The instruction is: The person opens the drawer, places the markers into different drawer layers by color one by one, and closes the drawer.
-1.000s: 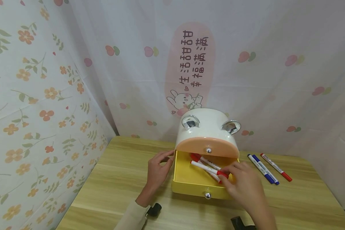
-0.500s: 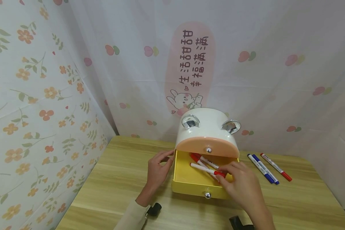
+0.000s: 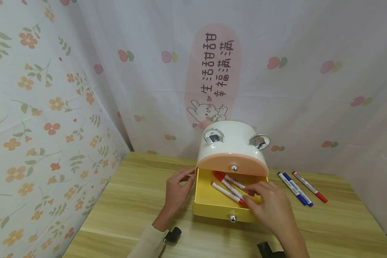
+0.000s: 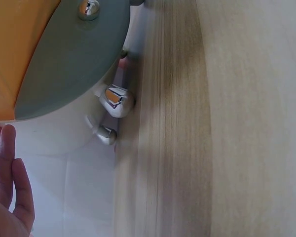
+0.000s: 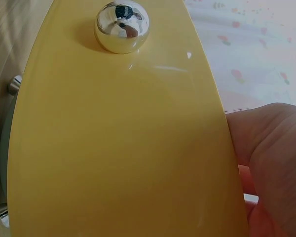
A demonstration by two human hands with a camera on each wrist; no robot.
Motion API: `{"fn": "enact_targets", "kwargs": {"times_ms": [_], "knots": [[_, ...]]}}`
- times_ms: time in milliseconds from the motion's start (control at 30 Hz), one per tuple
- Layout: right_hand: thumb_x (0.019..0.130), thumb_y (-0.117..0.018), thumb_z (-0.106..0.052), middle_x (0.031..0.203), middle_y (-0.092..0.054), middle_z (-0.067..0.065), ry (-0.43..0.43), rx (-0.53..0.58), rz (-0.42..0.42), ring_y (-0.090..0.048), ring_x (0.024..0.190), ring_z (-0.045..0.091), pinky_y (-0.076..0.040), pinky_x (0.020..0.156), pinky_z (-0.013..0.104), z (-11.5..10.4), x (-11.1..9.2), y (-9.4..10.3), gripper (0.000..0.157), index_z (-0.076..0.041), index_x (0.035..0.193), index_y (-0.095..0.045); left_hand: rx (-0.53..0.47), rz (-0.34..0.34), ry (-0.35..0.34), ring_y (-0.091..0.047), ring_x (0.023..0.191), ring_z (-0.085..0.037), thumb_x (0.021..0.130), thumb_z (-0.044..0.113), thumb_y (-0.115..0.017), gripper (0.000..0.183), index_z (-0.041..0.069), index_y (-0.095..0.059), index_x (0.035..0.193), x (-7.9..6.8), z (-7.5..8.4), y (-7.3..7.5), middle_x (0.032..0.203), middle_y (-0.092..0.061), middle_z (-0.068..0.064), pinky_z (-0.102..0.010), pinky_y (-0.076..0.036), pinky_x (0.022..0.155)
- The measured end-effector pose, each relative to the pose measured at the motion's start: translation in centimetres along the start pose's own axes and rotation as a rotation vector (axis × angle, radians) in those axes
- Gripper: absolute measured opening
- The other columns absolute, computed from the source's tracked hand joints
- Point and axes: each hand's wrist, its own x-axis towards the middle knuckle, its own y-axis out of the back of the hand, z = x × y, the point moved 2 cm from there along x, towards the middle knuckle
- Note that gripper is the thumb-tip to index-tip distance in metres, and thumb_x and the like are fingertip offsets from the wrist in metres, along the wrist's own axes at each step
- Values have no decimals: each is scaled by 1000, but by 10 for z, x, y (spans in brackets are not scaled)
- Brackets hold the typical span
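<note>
A white bear-faced storage box stands on the table with its yellow drawer pulled out. Inside the drawer lie red-capped markers; the front marker lies slanting, its red cap just below my right thumb. My right hand reaches over the drawer's right side, fingers bent slightly and apart, no marker visibly gripped. In the right wrist view the drawer front hides most of its fingers. Against the box's left side rest the extended fingertips of my left hand.
Right of the box lie two blue markers and a red marker on the wooden table. A peach upper drawer with a silver knob sits pushed in above the yellow one. Behind hangs a patterned curtain.
The front red-capped marker, earlier held in my right hand, has been lowered and let go onto the drawer floor. My left hand has stayed at the box's side.
</note>
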Motion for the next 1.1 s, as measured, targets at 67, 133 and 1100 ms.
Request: {"fn": "enact_targets", "kwargs": {"times_ms": [67,133,1100], "knots": [[75,-83,-22,86,-68,-6,17,6,18,-56,80,16,-45,65,36,0,0,0,16,-17,87,-76,0,0,2,-70,82,-8,92,20,-71,24,23,-74,116,0,0,0,105,-70,9,-34,-58,75],[74,-83,-20,86,-68,-6,29,14,30,-56,79,16,-45,63,35,0,-1,1,15,-17,87,-75,-1,-1,5,-70,81,-9,92,21,-71,24,21,-74,116,0,0,-1,105,-70,8,-35,-58,75],[85,-78,-21,99,-71,1,-142,151,223,-56,80,-1,-42,66,9,87,-7,35,12,-18,96,-76,-4,-1,-23,-70,81,-9,93,20,-70,24,24,-74,116,0,1,0,105,-70,11,-31,-58,73]]}}
